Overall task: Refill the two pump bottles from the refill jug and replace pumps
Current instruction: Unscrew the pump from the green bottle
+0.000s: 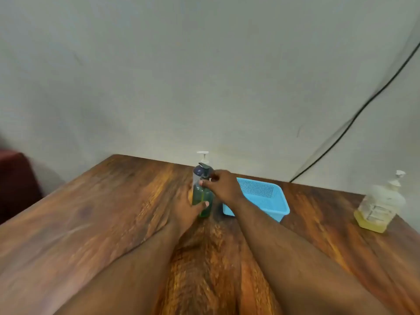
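Observation:
A green pump bottle (203,200) stands upright near the middle of the wooden table (102,212). My left hand (186,206) wraps around its body from the left. My right hand (221,186) pinches the collar under its dark pump head (204,167) from the right. Right behind it stands a second bottle (197,172) with a dark cap and a white pump, mostly hidden. A large clear jug (378,206) with a white pump top and a little yellow liquid at its bottom sits at the table's right edge.
A light blue mesh basket (261,198) rests just right of the green bottle, under my right forearm. A black cable (354,117) runs down the wall behind the table. A dark red piece of furniture (16,183) stands at the far left.

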A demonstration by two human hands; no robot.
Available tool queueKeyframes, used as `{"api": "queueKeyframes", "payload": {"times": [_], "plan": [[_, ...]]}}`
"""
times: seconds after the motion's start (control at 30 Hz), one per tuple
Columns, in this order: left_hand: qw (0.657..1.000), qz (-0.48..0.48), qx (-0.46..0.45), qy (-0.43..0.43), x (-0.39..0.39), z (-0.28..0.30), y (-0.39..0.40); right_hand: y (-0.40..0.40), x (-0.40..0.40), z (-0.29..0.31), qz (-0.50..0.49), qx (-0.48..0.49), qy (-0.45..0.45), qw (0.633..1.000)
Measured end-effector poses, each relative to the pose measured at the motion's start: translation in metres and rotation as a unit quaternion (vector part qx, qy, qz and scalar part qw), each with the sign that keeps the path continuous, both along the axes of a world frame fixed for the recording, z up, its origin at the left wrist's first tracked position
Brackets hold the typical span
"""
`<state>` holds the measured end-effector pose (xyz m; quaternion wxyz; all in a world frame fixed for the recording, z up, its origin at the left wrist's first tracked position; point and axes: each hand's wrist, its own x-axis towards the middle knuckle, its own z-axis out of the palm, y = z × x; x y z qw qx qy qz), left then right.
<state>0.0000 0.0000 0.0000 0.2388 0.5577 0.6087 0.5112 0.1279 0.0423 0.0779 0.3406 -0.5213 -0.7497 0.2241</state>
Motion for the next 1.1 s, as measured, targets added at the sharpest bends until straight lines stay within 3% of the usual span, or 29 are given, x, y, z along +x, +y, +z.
{"api": "queueKeyframes", "payload": {"times": [0.33, 0.57, 0.87, 0.97, 1.1], "plan": [[0.997, 0.008, 0.047, -0.066, 0.001, -0.008, -0.003, -0.006, -0.003, -0.012, -0.008, -0.005, 0.099, 0.995], [0.98, -0.068, 0.089, -0.166, 0.028, 0.009, -0.096, -0.104, 0.035, 0.008, 0.029, 0.032, 0.187, 0.981], [0.961, -0.253, 0.023, -0.113, 0.097, -0.007, -0.138, -0.165, 0.112, -0.028, -0.064, 0.046, 0.231, 0.97], [0.964, -0.257, 0.033, -0.063, 0.1, -0.015, -0.135, -0.167, 0.123, -0.044, -0.061, 0.035, 0.289, 0.955], [0.964, -0.256, 0.04, -0.063, 0.096, -0.018, -0.131, -0.161, 0.125, -0.054, -0.043, 0.025, 0.31, 0.949]]}}
